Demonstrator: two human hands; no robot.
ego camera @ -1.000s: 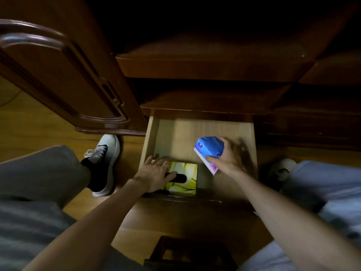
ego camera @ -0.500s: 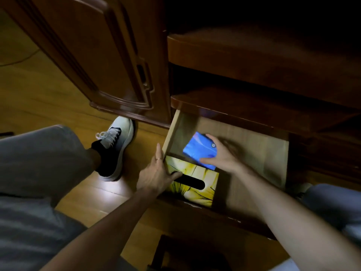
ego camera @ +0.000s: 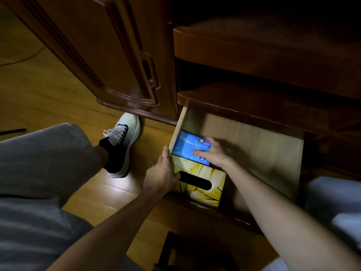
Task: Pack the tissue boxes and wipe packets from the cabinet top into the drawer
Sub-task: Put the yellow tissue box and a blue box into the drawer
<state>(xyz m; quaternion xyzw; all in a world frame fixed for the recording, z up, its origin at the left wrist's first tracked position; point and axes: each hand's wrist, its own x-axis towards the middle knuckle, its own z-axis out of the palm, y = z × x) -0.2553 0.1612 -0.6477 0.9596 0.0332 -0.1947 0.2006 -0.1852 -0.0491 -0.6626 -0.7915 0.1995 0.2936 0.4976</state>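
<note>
Likely soft and light, the blue plastic wipe packet (ego camera: 189, 149) — right hand (ego camera: 214, 153) clasping its edge — lies by the pale wooden drawer (ego camera: 254, 149)'s left wall, left hand (ego camera: 160, 173) straight-fingered there.

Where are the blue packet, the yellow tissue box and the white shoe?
blue packet (ego camera: 187, 147), head view, top face.
yellow tissue box (ego camera: 205, 198), head view, top face.
white shoe (ego camera: 130, 124), head view, toe.

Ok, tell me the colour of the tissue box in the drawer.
Yellow tissue box, dark leaf-like streaks, black oval slot; the head view shows it.
</note>
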